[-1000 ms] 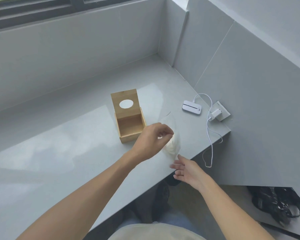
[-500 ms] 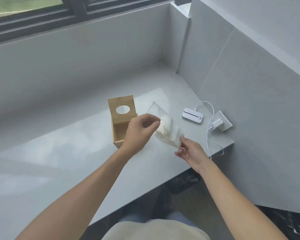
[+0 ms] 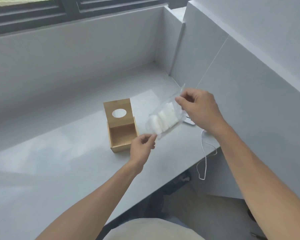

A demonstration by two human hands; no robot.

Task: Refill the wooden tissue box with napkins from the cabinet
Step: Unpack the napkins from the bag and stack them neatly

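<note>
The wooden tissue box (image 3: 122,135) stands open and empty on the grey counter (image 3: 59,161), its lid (image 3: 118,110) with an oval hole tilted upright at the back. Just right of the box, above the counter, I hold a clear plastic pack of white napkins (image 3: 163,121) stretched between both hands. My left hand (image 3: 142,147) pinches the pack's near lower corner. My right hand (image 3: 200,108) pinches its far upper end.
A small white device (image 3: 189,122) lies mostly hidden behind my right hand, with a white cable (image 3: 204,153) hanging over the counter's front edge. Grey walls close the counter at the back and right. A window frame (image 3: 76,13) runs along the top.
My hands swapped ends of the pack: the right hand rose to its far upper end, the left dropped to the near corner. The pack now hangs stretched beside the box.
</note>
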